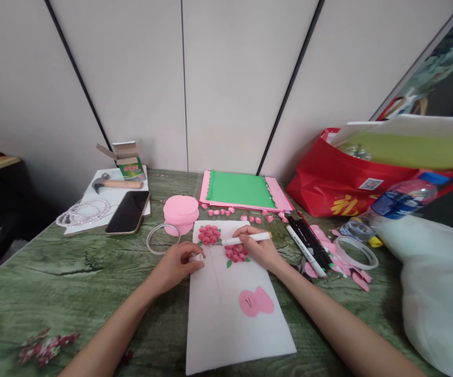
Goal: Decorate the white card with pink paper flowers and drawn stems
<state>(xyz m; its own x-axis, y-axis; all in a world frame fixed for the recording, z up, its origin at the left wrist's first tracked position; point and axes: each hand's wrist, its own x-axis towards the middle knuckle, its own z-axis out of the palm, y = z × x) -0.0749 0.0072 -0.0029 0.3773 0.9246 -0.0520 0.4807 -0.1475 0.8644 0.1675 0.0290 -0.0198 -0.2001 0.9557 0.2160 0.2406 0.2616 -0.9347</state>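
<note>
A white sheet (230, 324) lies on the green table, bearing two clusters of pink paper roses (209, 234) with green leaves and faint stem lines. Two overlapping pink paper circles (255, 302) rest on its lower right part. My right hand (258, 251) holds a white marker (250, 239) with an orange end, its tip pointing left between the clusters. At the sheet's left edge, my left hand (181, 264) is closed on a small white cap (197, 257).
Pink circles (181, 209), a tape roll (163, 239), a phone (129, 212), a hammer (120, 184) and beads (83, 213) lie left. Green paper (240, 189) is behind. Markers (307, 251), scraps, another tape roll (356, 253), a bottle (402, 199) and a red bag (328, 178) stand right.
</note>
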